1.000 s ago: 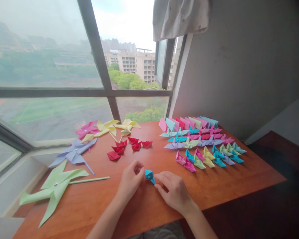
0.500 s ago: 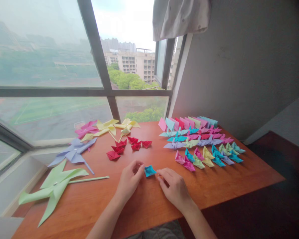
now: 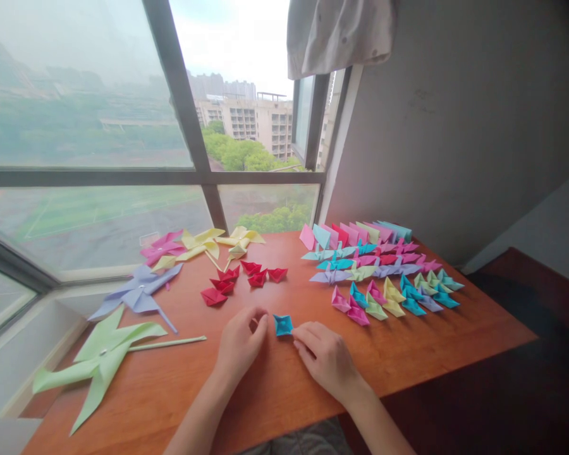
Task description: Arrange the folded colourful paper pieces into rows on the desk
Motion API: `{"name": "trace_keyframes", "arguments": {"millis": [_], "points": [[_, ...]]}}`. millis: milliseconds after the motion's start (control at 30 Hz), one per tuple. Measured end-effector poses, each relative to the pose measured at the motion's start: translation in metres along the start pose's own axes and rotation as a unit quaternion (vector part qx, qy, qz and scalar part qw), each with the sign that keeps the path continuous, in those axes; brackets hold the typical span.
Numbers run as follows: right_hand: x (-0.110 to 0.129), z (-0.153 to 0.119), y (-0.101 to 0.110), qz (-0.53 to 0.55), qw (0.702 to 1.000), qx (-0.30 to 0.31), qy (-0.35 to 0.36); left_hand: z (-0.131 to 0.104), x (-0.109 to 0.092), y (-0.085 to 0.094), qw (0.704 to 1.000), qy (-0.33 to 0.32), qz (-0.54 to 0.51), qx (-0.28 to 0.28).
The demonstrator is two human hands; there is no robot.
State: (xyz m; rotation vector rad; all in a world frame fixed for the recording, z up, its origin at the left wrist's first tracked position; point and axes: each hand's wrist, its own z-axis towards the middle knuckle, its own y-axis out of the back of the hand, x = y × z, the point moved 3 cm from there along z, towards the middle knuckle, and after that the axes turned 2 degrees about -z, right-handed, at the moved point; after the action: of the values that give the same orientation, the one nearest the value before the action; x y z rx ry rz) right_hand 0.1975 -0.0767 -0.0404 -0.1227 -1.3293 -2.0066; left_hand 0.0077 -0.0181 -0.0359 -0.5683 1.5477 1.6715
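- Tiny blue origami boat (image 3: 283, 325) is sitting on the wooden table (image 3: 260, 398), right between both hands
- Left hand (image 3: 239, 344): loosely open, fingers curled, just beside the boat, with a little gap
- Right hand (image 3: 326, 359): fingertips at the boat's right tip, can't tell if they're actually pinching it
- Red paper boats (image 3: 214, 297) sit beyond the left hand, green pinwheel (image 3: 102, 361) further left

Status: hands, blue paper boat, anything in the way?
Left hand beside blue paper boat, not holding it. Right hand at boat's right end, grip unclear. Red paper boats beyond, apart from both hands.
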Motion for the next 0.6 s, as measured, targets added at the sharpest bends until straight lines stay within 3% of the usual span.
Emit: {"name": "trace_keyframes", "arguments": {"millis": [167,300,400,500,600], "points": [[-0.002,-0.005,0.003,0.01,0.998,-0.06,-0.013,0.0,0.001,-0.002,0.998,-0.031,0.046,0.023],[-0.015,-0.015,0.025,-0.003,0.991,-0.132,-0.032,0.001,0.003,-0.002,0.996,-0.047,0.071,0.034],[-0.038,-0.029,0.066,-0.055,0.981,-0.181,-0.049,0.0,0.005,-0.002,0.995,-0.054,0.075,0.042],[-0.075,-0.05,0.124,-0.136,0.96,-0.231,-0.083,-0.001,0.006,-0.002,0.994,-0.049,0.082,0.052],[-0.127,-0.081,0.18,-0.237,0.912,-0.298,-0.156,-0.001,0.004,-0.003,0.993,-0.044,0.096,0.059]]}}
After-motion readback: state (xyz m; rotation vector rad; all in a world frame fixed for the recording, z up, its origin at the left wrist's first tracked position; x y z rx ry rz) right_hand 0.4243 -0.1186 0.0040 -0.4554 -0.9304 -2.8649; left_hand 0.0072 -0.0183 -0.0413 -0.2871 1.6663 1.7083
